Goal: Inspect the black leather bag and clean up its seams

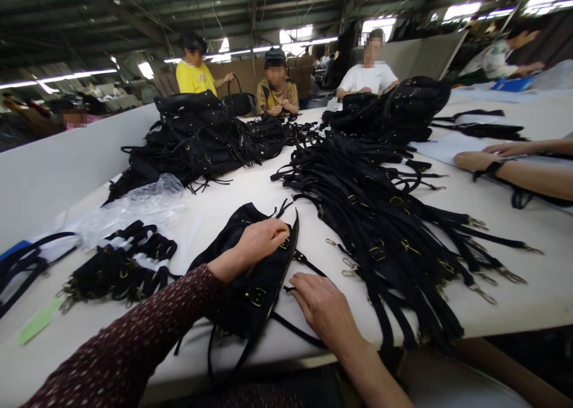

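Observation:
My left hand [262, 244] lies on a black leather bag [250, 283], with its fingers curled over the bag's upper edge. My right hand [320, 306] rests on the white table [514, 300] just right of the bag, with its fingers spread. Its fingertips are next to a thin black strap [302, 263] and hold nothing I can see. A large heap of black straps with brass buckles and clips [376, 229] lies to the right of my hands. My maroon dotted sleeve [134, 318] covers my left forearm.
A bundle of black straps [120, 265] and a crumpled plastic bag [134, 208] lie to the left. Heaps of black bags [192, 136] stand farther along the table. Several people sit around it, and a co-worker's forearms [528, 169] rest at the right.

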Demonstrator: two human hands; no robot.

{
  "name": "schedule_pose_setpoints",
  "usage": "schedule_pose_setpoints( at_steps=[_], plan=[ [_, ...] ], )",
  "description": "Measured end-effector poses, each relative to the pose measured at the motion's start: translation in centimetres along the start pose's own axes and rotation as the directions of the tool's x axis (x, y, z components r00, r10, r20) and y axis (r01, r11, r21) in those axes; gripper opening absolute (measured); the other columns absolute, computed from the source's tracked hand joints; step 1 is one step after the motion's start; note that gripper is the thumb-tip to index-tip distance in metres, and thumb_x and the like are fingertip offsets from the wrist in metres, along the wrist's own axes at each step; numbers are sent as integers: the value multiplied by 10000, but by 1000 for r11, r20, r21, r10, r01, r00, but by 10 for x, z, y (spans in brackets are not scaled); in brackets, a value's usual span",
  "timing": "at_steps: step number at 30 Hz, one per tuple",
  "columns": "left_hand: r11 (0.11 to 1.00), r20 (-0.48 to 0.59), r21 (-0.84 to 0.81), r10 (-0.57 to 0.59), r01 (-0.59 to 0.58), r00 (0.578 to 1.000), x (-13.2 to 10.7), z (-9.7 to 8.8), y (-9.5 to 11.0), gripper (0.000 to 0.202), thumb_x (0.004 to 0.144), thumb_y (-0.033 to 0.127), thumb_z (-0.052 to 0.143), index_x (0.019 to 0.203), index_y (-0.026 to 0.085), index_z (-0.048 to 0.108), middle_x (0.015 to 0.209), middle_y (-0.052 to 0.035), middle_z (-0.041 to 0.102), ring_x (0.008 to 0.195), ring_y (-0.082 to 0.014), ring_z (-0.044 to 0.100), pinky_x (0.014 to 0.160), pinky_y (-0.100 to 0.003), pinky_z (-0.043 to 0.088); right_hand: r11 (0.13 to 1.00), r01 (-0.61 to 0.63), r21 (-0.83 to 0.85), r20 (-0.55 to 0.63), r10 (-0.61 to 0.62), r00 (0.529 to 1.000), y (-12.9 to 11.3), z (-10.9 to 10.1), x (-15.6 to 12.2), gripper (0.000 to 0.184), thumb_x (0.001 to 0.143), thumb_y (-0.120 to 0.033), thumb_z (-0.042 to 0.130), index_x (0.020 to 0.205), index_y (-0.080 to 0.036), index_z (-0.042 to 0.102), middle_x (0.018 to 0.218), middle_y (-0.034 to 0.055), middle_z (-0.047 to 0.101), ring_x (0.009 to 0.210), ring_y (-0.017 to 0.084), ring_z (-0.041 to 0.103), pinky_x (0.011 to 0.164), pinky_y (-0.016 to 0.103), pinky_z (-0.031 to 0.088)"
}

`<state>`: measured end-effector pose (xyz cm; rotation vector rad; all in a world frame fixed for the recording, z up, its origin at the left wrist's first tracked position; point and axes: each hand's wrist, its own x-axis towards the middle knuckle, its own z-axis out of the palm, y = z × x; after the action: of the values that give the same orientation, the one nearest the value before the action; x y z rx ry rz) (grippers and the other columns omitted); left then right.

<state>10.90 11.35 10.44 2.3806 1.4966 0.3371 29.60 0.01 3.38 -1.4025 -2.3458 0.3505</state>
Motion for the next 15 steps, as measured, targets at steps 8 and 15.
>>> schedule_pose_setpoints(
  at_steps=[8,15],
  plan=[
    [979,379,37,-200,201,904,-199,22,-6,362,853,603,504,860,275,657,914,-59,721,874,-276,658,713,-349,419,996,22,82,233,-41,972,-56,34,-40,194,973,-330,472,886,-246,624,823,3,701,778,188,665,628,297,375],
    [927,300,-153,-287,343,910,-233,68,-4,226,877,314,411,1012,303,593,1042,-66,721,1000,-274,653,848,-370,474,987,-71,147,146,50,988,-84,43,-30,123,854,-232,621,976,-240,619,962,35,707,921,235,658,746,313,459]
  ],
)
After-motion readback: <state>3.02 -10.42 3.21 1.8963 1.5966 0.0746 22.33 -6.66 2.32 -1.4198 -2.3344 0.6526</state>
